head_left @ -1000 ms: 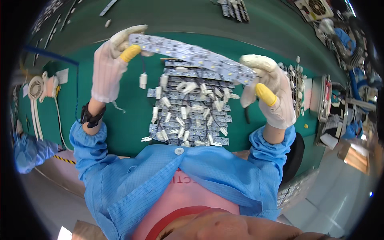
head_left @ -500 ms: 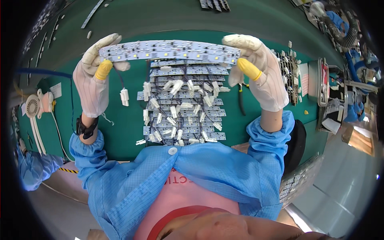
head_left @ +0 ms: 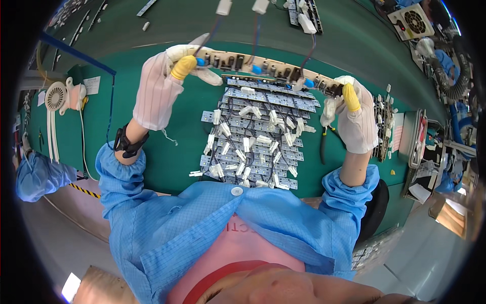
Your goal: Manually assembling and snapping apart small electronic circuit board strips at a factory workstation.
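A long circuit board (head_left: 273, 67) is stretched between my hands above the bench, its edge and component side turned up. Black parts and blue round components stand along it, and thin wires run from it to white connectors (head_left: 260, 6) at the far side. My left hand (head_left: 174, 68), in a striped white glove with a yellow finger cot on the thumb, grips the left end. At the other end, my right hand (head_left: 352, 109), gloved the same way, pinches the board. Below lies a stack of similar LED boards (head_left: 253, 137) with dark wires and white connectors.
Cutting pliers (head_left: 324, 144) lie under my right hand. Upright boards (head_left: 383, 121) stand in a row to the right, beside a metal tray (head_left: 416, 139). A small fan (head_left: 56, 96) sits at the left, near a blue strap (head_left: 76, 53). Another person's blue sleeve (head_left: 43, 175) shows far left.
The board has been turned from its LED face to its component side, and its wires now stretch away from me. My right end of it dips lower. The whole view has shifted.
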Demonstrator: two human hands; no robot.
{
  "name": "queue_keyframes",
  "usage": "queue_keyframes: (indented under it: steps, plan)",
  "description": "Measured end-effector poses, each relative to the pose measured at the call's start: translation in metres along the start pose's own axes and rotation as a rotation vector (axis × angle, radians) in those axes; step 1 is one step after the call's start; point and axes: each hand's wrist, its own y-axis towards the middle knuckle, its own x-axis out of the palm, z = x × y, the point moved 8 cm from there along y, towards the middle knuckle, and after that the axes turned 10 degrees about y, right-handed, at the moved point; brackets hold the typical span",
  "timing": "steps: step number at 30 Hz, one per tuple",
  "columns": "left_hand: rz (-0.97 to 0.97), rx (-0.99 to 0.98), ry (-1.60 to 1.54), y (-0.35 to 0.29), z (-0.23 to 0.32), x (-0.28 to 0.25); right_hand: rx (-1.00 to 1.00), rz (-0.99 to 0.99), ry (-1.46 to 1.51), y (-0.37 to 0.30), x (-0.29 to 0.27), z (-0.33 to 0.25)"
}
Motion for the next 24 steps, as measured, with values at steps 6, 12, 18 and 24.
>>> queue_keyframes:
  steps: [6,12,18,24]
  plan:
    - [0.097,-0.078,-0.188,0.014,-0.013,0.002,-0.118,-0.172,0.102,-0.011,0.020,-0.016]
    - [0.016,-0.155,-0.415,0.014,0.011,-0.001,-0.127,-0.187,0.507,-0.003,0.014,0.002]
    - [-0.018,-0.067,-0.613,0.009,0.005,0.005,0.055,-0.176,0.645,0.003,0.013,0.024]
    - [-0.161,-0.099,-1.122,0.011,0.032,0.019,0.170,-0.058,0.600,0.008,0.011,0.029]
